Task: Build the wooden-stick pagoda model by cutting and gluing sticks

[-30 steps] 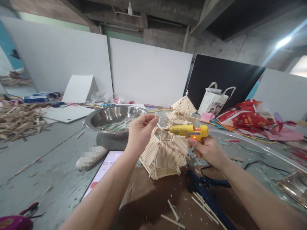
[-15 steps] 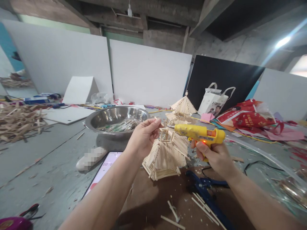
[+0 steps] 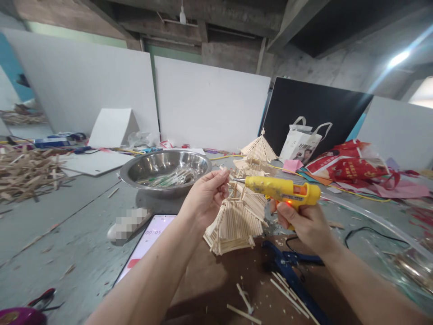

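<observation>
My right hand (image 3: pixel 306 221) grips a yellow hot glue gun (image 3: pixel 270 186), its red light lit and its nozzle pointing left. My left hand (image 3: pixel 207 194) is closed in a pinch on a short wooden stick (image 3: pixel 223 169), whose tip shows above the fingers, near the nozzle. Below and between the hands stands a small pavilion model (image 3: pixel 238 223) of thin wooden sticks with a sloped roof; my left hand covers part of its upper left. A taller stick model (image 3: pixel 260 150) with a pointed roof rises behind it.
Blue cutters (image 3: pixel 282 259) and loose sticks (image 3: pixel 291 295) lie on the brown board (image 3: pixel 206 289). At left are a phone (image 3: pixel 154 239), a steel basin (image 3: pixel 126 176) and a wood pile (image 3: pixel 30 174). Red bags (image 3: pixel 352 164) and a cable (image 3: pixel 372 230) are at right.
My left hand has shifted slightly left and down with the stick, apart from the nozzle. The glue gun has barely moved.
</observation>
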The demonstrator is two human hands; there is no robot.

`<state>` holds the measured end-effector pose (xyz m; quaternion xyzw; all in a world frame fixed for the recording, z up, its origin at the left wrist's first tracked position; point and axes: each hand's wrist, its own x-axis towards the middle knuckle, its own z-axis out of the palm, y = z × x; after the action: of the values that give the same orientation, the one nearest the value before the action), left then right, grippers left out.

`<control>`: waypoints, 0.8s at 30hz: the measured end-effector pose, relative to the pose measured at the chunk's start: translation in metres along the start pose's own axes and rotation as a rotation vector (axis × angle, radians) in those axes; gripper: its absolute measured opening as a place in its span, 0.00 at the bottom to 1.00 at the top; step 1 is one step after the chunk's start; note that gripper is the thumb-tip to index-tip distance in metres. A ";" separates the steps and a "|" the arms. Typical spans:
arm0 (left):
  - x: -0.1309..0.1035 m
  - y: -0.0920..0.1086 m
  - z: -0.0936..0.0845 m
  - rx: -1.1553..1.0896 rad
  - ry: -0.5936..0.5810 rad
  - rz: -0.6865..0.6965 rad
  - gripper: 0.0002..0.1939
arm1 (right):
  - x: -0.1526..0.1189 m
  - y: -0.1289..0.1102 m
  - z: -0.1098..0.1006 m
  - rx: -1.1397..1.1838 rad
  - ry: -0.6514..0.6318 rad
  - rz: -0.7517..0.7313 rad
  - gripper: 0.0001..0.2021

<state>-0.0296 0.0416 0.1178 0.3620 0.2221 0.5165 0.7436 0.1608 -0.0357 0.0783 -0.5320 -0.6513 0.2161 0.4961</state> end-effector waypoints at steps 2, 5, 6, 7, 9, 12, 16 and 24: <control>0.000 0.000 0.000 0.006 -0.007 0.004 0.07 | 0.000 0.001 0.000 -0.005 0.009 -0.010 0.11; 0.001 -0.001 -0.001 0.001 -0.015 -0.004 0.07 | 0.000 0.001 0.000 -0.005 0.013 -0.012 0.10; 0.001 -0.001 -0.001 -0.002 -0.016 -0.007 0.07 | 0.000 0.001 0.000 -0.004 0.013 -0.010 0.10; 0.002 -0.001 -0.001 -0.005 -0.016 -0.010 0.07 | 0.000 0.001 0.000 -0.003 0.013 -0.008 0.10; 0.002 -0.002 -0.001 -0.011 -0.017 -0.012 0.07 | 0.000 0.000 0.000 0.000 0.016 -0.004 0.10; 0.002 -0.002 -0.001 -0.012 -0.024 -0.013 0.07 | 0.000 0.000 0.000 0.015 0.024 -0.001 0.09; 0.001 -0.001 0.000 0.002 -0.027 -0.011 0.07 | 0.001 -0.002 -0.001 0.033 0.012 -0.007 0.10; 0.000 -0.002 0.000 -0.010 -0.017 -0.006 0.07 | 0.000 -0.007 -0.001 0.059 0.008 -0.024 0.11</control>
<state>-0.0285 0.0409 0.1168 0.3619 0.2141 0.5123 0.7489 0.1583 -0.0380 0.0840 -0.5101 -0.6488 0.2271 0.5170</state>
